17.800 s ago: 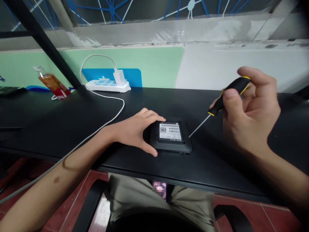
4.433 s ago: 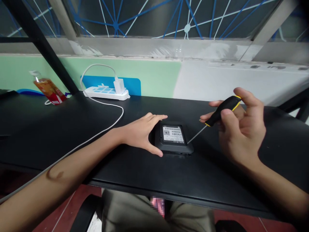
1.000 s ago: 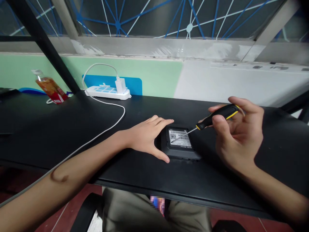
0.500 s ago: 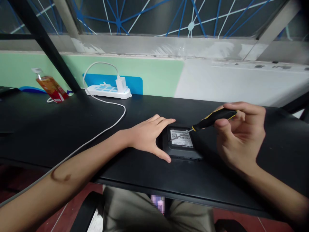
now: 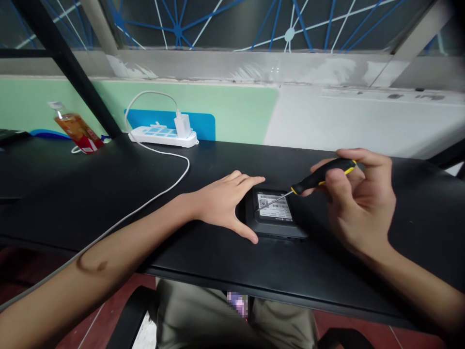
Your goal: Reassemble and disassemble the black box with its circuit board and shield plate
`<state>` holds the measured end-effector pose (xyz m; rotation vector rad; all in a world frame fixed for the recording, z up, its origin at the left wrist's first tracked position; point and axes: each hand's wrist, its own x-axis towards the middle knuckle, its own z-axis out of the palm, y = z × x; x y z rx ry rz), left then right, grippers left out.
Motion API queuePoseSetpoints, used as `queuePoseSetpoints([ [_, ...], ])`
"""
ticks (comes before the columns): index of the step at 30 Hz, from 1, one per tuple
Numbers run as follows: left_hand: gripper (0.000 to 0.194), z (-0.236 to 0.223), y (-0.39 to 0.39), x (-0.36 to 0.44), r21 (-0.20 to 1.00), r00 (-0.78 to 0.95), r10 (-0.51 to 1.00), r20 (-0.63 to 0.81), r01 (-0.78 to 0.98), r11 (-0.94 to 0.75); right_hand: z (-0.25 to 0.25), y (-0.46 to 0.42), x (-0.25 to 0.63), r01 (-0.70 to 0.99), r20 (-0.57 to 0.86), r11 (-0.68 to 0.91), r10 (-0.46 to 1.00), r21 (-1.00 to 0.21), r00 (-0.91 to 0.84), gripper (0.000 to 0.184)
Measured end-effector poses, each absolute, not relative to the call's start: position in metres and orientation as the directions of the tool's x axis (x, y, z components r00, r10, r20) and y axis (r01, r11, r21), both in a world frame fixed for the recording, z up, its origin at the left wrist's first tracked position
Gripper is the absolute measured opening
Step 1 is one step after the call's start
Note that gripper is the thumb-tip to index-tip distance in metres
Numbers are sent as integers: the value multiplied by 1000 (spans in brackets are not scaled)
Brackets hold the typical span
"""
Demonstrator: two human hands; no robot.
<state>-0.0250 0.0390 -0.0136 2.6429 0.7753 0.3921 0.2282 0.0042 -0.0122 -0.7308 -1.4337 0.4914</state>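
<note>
A black, flat electronic box (image 5: 272, 229) lies on the desk, a white label (image 5: 278, 211) with a QR code and barcodes on its upper face. My left hand (image 5: 221, 201) spans its left end, thumb by the near edge and forefinger by the far edge, bracing it. In my right hand (image 5: 363, 203) is a screwdriver (image 5: 323, 177) with a black and yellow handle, gripped between thumb and fingers. Its thin shaft slants down to the left across the label, and the tip meets the box near the label's left edge. Whether a screw sits there is too small to tell.
A white power strip (image 5: 163, 137) with a plugged-in charger (image 5: 182, 125) stands at the back of the black desk (image 5: 203, 257). Its white cable (image 5: 160, 196) runs forward along my left arm. A drink bottle (image 5: 78, 128) is at the far left. Legs and chair show below.
My right hand has shifted slightly up and left, and the screwdriver handle has turned, showing its yellow stripe differently. My left hand and the box stay almost in place.
</note>
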Motion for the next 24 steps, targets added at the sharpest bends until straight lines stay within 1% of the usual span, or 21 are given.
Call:
queuePoseSetpoints([
  [3, 125, -14, 40, -25, 418, 811, 564, 156, 463, -781, -10, 2, 227, 72, 633, 629, 765, -774, 115, 29],
  [5, 124, -14, 41, -25, 423, 812, 563, 156, 460, -780, -9, 0, 227, 21, 608, 609, 788, -793, 98, 29],
  [8, 124, -14, 41, -25, 426, 811, 565, 153, 462, -778, -10, 2, 227, 14, 662, 662, 747, -749, 61, 27],
  [11, 124, -13, 41, -25, 426, 811, 565, 151, 462, -778, -10, 4, 229, 82, 729, 725, 683, -684, 47, 24],
  [14, 125, -13, 40, -25, 426, 811, 566, 148, 464, -777, -9, 4, 230, 117, 698, 689, 711, -716, 88, 29],
  [16, 126, -13, 40, -25, 426, 812, 565, 144, 465, -776, -9, 3, 230, 70, 651, 647, 752, -759, 100, 31],
  [19, 126, -13, 40, -25, 426, 810, 569, 143, 468, -774, -10, 1, 229, -7, 599, 601, 796, -799, 87, 27],
  [21, 124, -13, 40, -25, 428, 810, 568, 147, 466, -774, -12, 2, 229, 4, 613, 615, 786, -789, 79, 27],
  [24, 122, -12, 41, -25, 435, 813, 564, 148, 459, -775, -13, 5, 232, 70, 685, 681, 725, -729, 70, 28],
])
